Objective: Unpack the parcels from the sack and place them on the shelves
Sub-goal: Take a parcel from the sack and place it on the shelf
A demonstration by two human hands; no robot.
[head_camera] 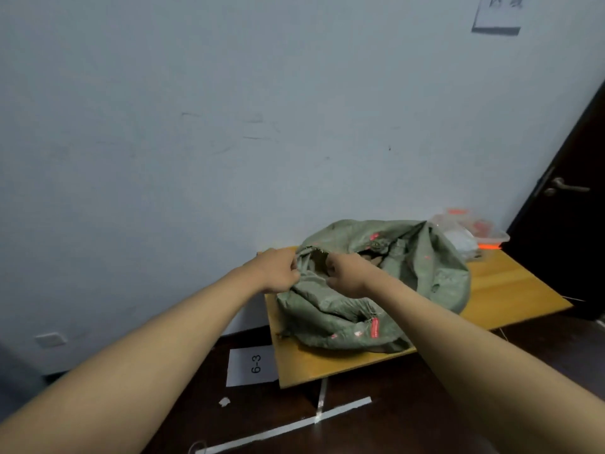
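A green woven sack (425, 273) with red markings lies bulging on a low wooden table (510, 290). My left hand (278, 270) grips the left side of the sack's mouth. My right hand (347, 273) grips the right side of the same opening, close beside the left one. The mouth between them is dark, and a brownish shape (376, 257) shows just past my right hand. I cannot tell what lies inside the sack. No shelves are in view.
A clear plastic bag with orange print (471, 234) sits at the table's far right corner. A dark door with a handle (563, 188) stands to the right. A paper marked 6-3 (252, 365) and tape strips lie on the dark floor. A pale wall rises behind.
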